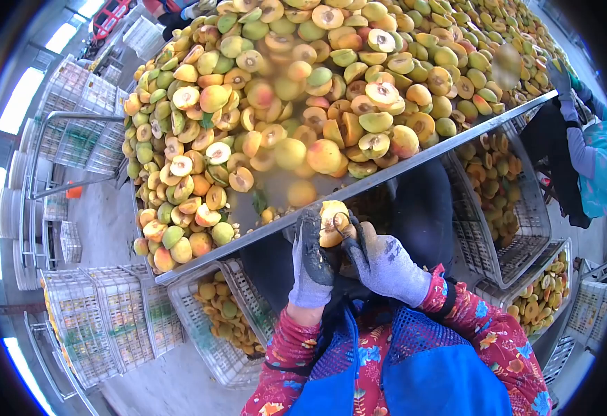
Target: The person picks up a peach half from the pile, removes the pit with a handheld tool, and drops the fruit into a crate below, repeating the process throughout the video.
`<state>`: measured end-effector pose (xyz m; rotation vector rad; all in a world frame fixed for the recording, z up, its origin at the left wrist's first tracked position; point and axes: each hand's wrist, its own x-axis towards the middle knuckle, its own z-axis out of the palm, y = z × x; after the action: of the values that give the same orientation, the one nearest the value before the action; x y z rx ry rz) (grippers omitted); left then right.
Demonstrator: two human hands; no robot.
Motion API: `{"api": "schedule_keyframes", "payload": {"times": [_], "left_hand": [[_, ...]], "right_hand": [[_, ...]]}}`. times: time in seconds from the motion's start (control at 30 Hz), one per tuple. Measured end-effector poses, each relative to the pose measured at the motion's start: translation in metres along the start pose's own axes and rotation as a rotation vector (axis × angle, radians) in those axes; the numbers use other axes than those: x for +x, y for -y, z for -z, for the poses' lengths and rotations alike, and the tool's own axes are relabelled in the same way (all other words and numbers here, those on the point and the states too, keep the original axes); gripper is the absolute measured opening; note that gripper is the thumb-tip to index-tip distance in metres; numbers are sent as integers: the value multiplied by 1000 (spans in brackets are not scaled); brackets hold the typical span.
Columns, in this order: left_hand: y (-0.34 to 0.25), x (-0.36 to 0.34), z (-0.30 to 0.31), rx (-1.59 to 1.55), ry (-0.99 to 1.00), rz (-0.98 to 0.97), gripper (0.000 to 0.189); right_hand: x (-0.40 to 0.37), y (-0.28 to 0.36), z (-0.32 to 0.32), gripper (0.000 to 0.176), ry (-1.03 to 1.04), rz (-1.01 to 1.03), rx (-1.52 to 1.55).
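Apron (442, 381) before table (414, 157); left hand (312, 256) grips fruit (331, 222) there, right hand (387, 262) closed against it; slackening, I judge, could drop it.

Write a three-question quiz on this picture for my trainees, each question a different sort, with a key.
1. Multiple choice: What are the gloved left hand and right hand together at?
A) A crate's handle
B) A piece of fruit
C) A folded cloth

2. True or false: The pile on the table mixes whole fruit with cut halves.

3. Fill in the blank: The red sleeves are printed with ____.

Key: 1. B; 2. True; 3. flowers.
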<state>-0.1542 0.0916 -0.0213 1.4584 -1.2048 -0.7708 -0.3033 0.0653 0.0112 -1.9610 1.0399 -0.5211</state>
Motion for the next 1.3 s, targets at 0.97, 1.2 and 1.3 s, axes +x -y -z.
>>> {"api": "schedule_keyframes", "payload": {"times": [0.97, 1.2, 1.3], "left_hand": [[-1, -8, -7, -248, 140, 377, 35], [15, -15, 7, -145, 160, -37, 51], [5, -26, 31, 795, -265, -319, 56]], "right_hand": [[-13, -31, 15, 27, 822, -744, 1979], [-15, -29, 4, 27, 890, -691, 2039], [-11, -26, 24, 36, 867, -722, 2076]]}}
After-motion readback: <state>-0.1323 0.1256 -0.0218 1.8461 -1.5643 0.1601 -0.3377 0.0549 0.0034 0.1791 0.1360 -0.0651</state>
